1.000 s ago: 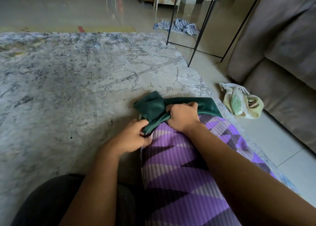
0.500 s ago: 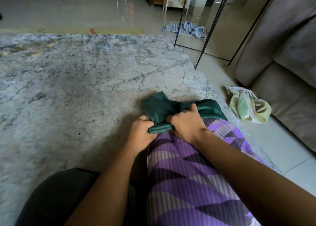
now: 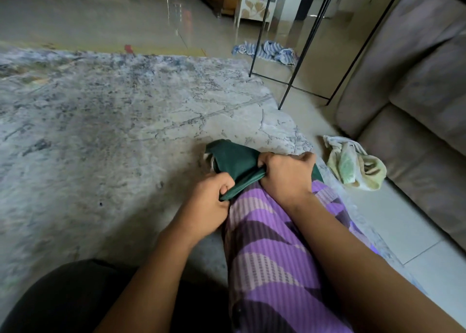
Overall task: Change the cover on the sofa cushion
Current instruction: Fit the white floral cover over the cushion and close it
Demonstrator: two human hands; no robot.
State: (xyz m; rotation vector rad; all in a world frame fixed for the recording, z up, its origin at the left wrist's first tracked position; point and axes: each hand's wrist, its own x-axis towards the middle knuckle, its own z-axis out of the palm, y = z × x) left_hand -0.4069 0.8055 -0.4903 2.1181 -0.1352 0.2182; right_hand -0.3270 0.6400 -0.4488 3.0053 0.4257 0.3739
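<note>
A cushion in a purple patterned cover [image 3: 272, 254] lies lengthwise on the rug in front of me, its near end running out of frame. Bunched over its far end is a dark green cover [image 3: 234, 163]. My left hand [image 3: 209, 204] is closed on the green fabric's lower left edge. My right hand [image 3: 287, 176] grips the same bunched edge from the right, pressing on top of the cushion. A bit of white shows under the green fabric at its far left.
A grey marbled rug [image 3: 106, 135] covers the floor. A crumpled cream and green cloth [image 3: 355, 163] lies on the tiles beside a grey sofa [image 3: 416, 110]. Black metal table legs [image 3: 297, 62] and a striped blue cloth [image 3: 267, 50] stand farther back. My dark-clothed knee [image 3: 63, 300] is at bottom left.
Both hands have stayed on the green cover's edge. The left hand has shifted its hold a little up and closer to the right hand. The camera has tilted slightly.
</note>
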